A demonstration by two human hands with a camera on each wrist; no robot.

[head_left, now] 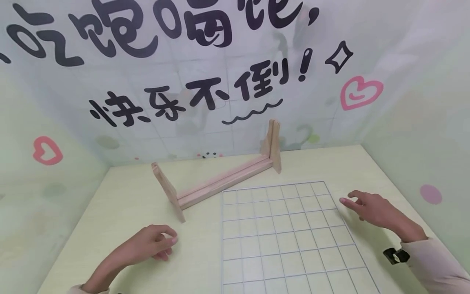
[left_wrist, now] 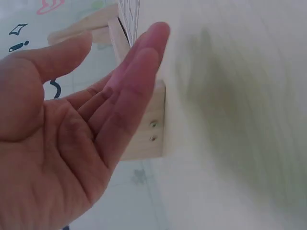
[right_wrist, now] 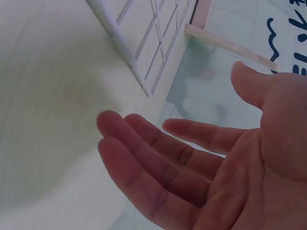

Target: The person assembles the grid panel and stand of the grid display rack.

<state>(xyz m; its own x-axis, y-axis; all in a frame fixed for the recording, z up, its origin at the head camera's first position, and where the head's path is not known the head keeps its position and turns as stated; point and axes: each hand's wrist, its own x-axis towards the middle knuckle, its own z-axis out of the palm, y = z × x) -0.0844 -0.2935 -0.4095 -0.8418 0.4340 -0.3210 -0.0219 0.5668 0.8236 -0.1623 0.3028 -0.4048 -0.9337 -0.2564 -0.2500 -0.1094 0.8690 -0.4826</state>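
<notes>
A white wire grid panel (head_left: 273, 234) lies on the table, running off the near edge of the head view. Behind it a wooden stand (head_left: 227, 179) sits at a slant, two upright end pieces joined by a crossbar. My left hand (head_left: 148, 245) hovers left of the panel, in front of the stand's left end; its fingers are loosely bent and hold nothing. In the left wrist view two screws show in the stand's end piece (left_wrist: 144, 143). My right hand (head_left: 378, 210) is just right of the panel (right_wrist: 136, 55), apart from it, palm bare and fingers relaxed.
The pale table (head_left: 121, 196) is bounded by a printed backdrop (head_left: 205, 134) with dark lettering and hearts, and by side walls (head_left: 422, 134) left and right. A dark device (head_left: 396, 256) is strapped near the right wrist.
</notes>
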